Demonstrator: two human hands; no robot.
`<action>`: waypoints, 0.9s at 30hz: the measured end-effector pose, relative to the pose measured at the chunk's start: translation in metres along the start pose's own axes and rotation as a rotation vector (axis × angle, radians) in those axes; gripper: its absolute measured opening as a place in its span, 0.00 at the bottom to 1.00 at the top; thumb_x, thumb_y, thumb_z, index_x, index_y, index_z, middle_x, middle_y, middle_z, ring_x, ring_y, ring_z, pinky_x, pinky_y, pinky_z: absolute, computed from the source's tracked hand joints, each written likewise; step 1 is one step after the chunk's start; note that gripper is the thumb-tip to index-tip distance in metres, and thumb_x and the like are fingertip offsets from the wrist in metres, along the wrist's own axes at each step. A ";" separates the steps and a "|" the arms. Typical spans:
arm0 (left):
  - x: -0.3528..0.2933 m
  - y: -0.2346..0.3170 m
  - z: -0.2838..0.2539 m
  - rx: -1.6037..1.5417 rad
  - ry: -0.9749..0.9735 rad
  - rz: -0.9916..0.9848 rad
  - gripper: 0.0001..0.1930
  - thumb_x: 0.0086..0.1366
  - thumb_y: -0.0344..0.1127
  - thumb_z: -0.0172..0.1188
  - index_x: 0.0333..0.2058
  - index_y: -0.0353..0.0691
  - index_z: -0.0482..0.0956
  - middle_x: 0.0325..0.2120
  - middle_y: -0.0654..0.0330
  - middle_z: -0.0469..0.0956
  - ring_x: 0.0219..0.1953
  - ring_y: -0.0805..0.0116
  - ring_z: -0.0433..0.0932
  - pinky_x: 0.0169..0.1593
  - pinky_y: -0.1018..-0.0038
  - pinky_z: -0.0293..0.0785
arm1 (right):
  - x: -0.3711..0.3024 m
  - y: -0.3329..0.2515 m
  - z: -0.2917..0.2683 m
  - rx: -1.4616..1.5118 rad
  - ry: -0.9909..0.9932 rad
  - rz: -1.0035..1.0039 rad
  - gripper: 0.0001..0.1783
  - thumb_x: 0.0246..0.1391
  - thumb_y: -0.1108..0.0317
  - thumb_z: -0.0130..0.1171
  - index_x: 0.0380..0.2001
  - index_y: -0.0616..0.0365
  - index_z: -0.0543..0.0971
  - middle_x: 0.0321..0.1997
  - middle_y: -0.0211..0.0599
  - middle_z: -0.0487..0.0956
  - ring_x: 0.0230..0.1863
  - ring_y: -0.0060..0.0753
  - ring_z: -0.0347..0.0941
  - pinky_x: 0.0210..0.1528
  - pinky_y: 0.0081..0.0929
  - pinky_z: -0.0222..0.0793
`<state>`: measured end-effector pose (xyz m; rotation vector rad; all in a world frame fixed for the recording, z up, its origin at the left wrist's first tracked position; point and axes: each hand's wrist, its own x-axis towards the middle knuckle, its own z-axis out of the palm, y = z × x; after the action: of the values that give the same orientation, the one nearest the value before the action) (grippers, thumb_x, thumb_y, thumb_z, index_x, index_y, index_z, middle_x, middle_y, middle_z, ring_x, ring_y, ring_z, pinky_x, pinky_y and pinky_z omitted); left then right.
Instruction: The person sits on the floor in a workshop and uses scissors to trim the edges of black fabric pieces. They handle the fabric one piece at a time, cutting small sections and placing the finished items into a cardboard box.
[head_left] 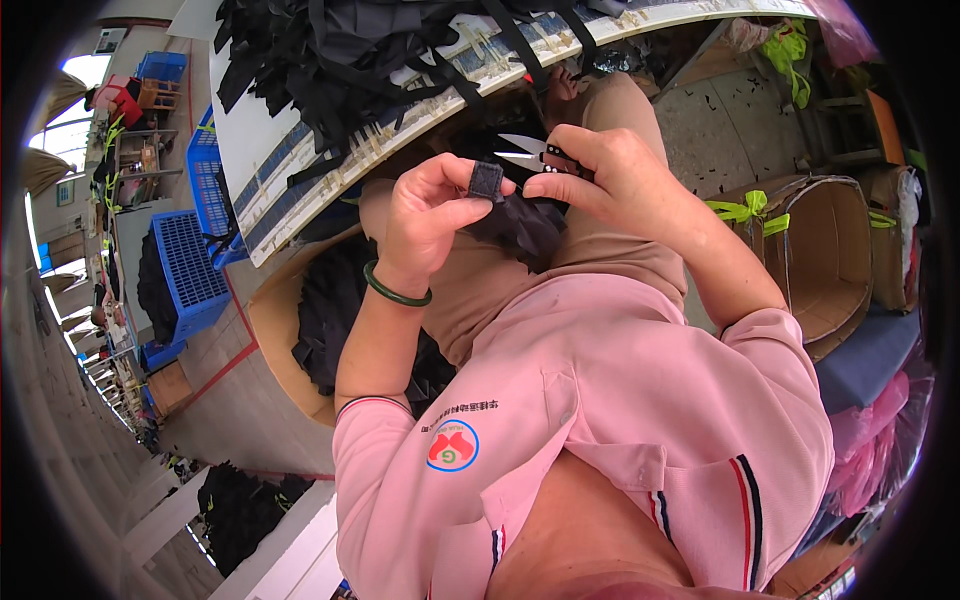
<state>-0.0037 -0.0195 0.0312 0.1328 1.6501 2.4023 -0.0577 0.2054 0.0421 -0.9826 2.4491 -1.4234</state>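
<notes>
Up at the top of the frame a long white counter [300, 150] is piled with black straps [340, 50]. Blue crates [190, 260] stand at the left, and an open cardboard box [830, 250] with green ties sits at the right. The person wears a pink shirt [600, 400] and works over their lap.

Near the middle of the frame, the left hand [430, 215] pinches a small black strap piece [487, 180] between thumb and fingers. More dark cloth [525, 230] hangs just under it. A green bangle [395, 290] sits on that wrist.

The right hand [610, 175] is closed around small snips [530, 153]. Their 2 silver blades stand open and point left, very near the strap piece and the left fingertips.

What could go wrong? The blades are so close to the left fingers that a slip could nick a fingertip. The strap piece is small, so a loose pinch could let it drop into the dark cloth below, where it would be hard to find. If the blades close in the wrong spot, they could cut the strap itself and spoil it. The hanging cloth could also get caught between the blades.
</notes>
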 end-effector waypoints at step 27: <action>-0.116 -0.017 -0.107 1.125 -0.054 -0.583 0.14 0.59 0.39 0.62 0.35 0.32 0.79 0.26 0.54 0.80 0.27 0.68 0.78 0.34 0.73 0.74 | 0.209 0.100 0.020 -0.746 0.263 -0.106 0.12 0.44 0.68 0.58 0.35 0.53 0.73 0.24 0.39 0.80 0.28 0.45 0.79 0.28 0.39 0.71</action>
<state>0.0896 -0.1385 -0.0172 -0.0986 2.3649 0.8807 -0.2578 0.0989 -0.0107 -1.1003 3.2629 -0.6627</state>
